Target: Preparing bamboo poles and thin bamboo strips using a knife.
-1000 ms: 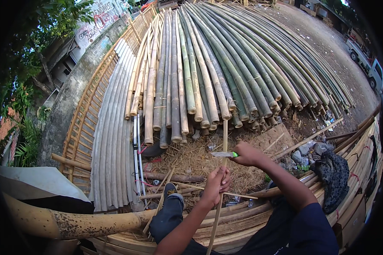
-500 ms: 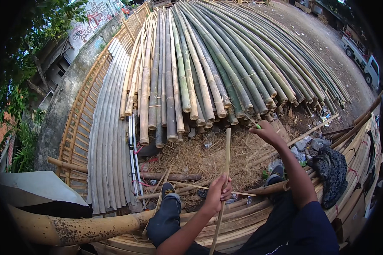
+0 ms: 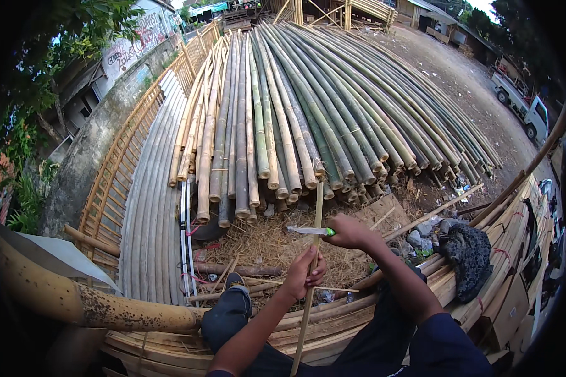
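Left hand [image 3: 303,274] wrapped tight around a thin bamboo strip [image 3: 314,251], fingers curled fully closed on it about midway up. Strip standing nearly upright, slightly tilted, running from the near bottom edge between the knees up to just short of the cut ends of the big pole stack.

Right hand [image 3: 349,231] closed in a fist around the green handle of a knife [image 3: 309,230], blade pointing left and lying roughly level. Blade meeting the strip just above the left hand, edge against the strip or right at it, hard to tell which from here.

Big pile of long bamboo poles [image 3: 283,119] fanning out toward the far side, greener ones to the right, yellower and drier ones to the left. Left of that, a bed of grey flattened bamboo slats [image 3: 151,213], then a bamboo fence [image 3: 116,169] along a concrete wall.

Dry shavings and straw [image 3: 277,245] littering the ground right behind the hands. Thick spotted bamboo pole [image 3: 75,295] lying across the near left. Dark rag [image 3: 466,254] dumped on stacked split bamboo on the right. Pickup truck [image 3: 525,107] parked far right on the dirt road. Legs in dark trousers, one shoe [image 3: 234,281] resting near the shavings.
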### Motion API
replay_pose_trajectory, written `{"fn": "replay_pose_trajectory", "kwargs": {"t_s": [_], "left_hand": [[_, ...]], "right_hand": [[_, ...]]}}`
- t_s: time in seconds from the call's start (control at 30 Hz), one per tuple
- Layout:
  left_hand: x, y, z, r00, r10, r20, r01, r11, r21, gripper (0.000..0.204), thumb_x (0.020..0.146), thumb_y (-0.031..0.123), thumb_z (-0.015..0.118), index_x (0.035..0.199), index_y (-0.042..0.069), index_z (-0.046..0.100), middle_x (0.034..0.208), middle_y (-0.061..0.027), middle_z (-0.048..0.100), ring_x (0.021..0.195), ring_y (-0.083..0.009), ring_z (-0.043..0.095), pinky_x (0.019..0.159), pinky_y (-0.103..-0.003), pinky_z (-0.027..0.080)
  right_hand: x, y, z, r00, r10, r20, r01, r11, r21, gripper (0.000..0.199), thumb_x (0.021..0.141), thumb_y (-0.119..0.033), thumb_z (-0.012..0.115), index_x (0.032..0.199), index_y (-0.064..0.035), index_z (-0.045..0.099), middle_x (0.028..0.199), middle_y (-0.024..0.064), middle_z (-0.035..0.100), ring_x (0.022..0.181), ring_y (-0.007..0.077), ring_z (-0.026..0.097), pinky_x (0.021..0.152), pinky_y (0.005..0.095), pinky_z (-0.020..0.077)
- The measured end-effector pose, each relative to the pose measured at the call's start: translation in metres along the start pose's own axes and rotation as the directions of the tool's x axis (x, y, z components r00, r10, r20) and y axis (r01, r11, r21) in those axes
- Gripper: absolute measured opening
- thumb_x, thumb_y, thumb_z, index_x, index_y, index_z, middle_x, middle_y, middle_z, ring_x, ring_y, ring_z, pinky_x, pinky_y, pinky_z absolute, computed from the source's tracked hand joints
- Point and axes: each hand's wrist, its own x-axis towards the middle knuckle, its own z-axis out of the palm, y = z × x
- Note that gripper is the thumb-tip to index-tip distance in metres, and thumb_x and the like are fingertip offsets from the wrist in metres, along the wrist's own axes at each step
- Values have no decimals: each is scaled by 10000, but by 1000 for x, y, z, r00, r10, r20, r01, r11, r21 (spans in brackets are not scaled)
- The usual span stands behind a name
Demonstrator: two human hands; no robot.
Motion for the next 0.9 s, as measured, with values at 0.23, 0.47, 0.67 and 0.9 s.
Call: {"fn": "replay_pose_trajectory", "kwargs": {"t_s": [0.23,0.47,0.67,0.9], "left_hand": [[-31,-51,47,998,58,28,-62,988,143,279,1000,354,349,873,108,379,534,29,282,379,-49,219,341,-191,208],[-93,-117,96,978,-151,141,126,977,170,277,1007,320,327,883,86,406,524,29,304,371,-53,234,329,-199,209],[-82,-94,54,999,-51,5,50,989,139,278,1005,322,316,960,86,456,517,16,337,341,-55,260,320,-198,240],[-81,-58,47,1000,13,0,-13,998,63,267,994,311,331,950,79,457,514,-2,358,337,-64,258,323,-192,239]], "right_hand": [[-71,-5,21,958,91,-273,-124,986,-108,254,765,-227,551,717,12,622,710,246,600,707,429,585,695,493,469],[-101,65,-30,615,562,-553,-271,809,522,395,769,-304,613,706,86,598,611,202,601,588,277,615,564,423,444],[-107,28,-14,818,385,-426,37,705,708,346,808,-298,641,621,-16,568,520,-12,471,472,95,422,458,314,310],[-107,-23,0,984,110,-142,90,378,921,307,890,-354,596,888,-48,630,568,-81,374,459,22,303,420,213,207]]}}
